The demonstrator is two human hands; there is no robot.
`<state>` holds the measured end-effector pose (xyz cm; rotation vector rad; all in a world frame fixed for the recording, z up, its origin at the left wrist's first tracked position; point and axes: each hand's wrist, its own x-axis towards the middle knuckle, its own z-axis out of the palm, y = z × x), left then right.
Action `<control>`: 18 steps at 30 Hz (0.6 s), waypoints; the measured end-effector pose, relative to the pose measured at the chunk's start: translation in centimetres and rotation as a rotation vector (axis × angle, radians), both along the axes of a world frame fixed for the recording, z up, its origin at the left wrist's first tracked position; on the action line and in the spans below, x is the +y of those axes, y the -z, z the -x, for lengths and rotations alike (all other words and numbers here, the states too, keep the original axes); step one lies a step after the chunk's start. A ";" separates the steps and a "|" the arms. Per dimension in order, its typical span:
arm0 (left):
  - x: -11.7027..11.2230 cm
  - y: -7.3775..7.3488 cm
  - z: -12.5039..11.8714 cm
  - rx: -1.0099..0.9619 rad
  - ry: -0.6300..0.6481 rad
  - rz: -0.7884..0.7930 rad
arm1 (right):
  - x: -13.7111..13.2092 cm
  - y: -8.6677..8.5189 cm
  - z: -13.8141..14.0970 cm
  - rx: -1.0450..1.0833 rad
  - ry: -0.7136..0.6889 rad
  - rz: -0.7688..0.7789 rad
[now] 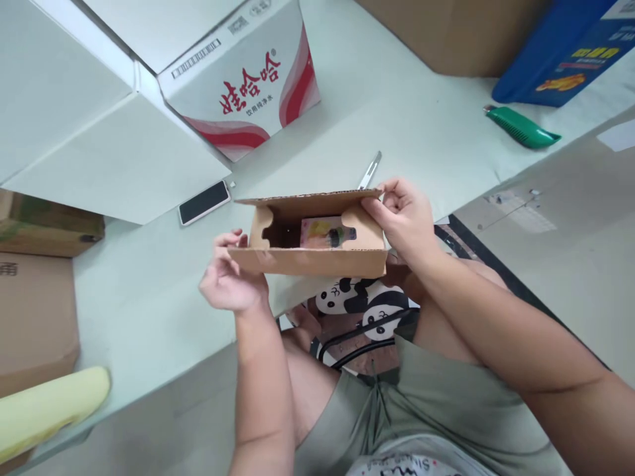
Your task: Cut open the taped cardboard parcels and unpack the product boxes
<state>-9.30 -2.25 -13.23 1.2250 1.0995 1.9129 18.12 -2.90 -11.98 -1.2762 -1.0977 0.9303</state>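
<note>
Between my hands, at the table's edge, is a small brown cardboard box with its top flap raised. A pink and yellow printed packet shows inside it, partly hidden by the front wall and a side flap. My right hand pinches the flap's right corner between thumb and fingers. At the box's left end, my left hand has its fingers curled against the side, some of them hidden behind the cardboard. Just behind the box lies a silver utility knife, its lower end covered by the flap.
Left of the box lies a phone. A large white and red carton stands behind. A green cutter-like tool and a blue package are at the right. A yellow rounded object sits at the lower left.
</note>
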 end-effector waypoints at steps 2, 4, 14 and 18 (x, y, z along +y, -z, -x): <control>-1.0 -0.7 -0.6 0.040 -0.084 -0.040 | 0.7 -0.1 0.9 0.198 0.000 0.091; -1.8 -1.4 -1.4 0.125 -0.164 0.035 | 1.3 -0.1 1.6 0.311 -0.015 0.099; -2.4 -10.5 -1.5 0.695 -0.121 0.366 | 1.6 -0.7 1.3 0.306 -0.164 0.020; -1.0 -16.6 -4.8 1.374 0.301 0.633 | 1.4 -0.9 1.2 0.308 -0.169 0.028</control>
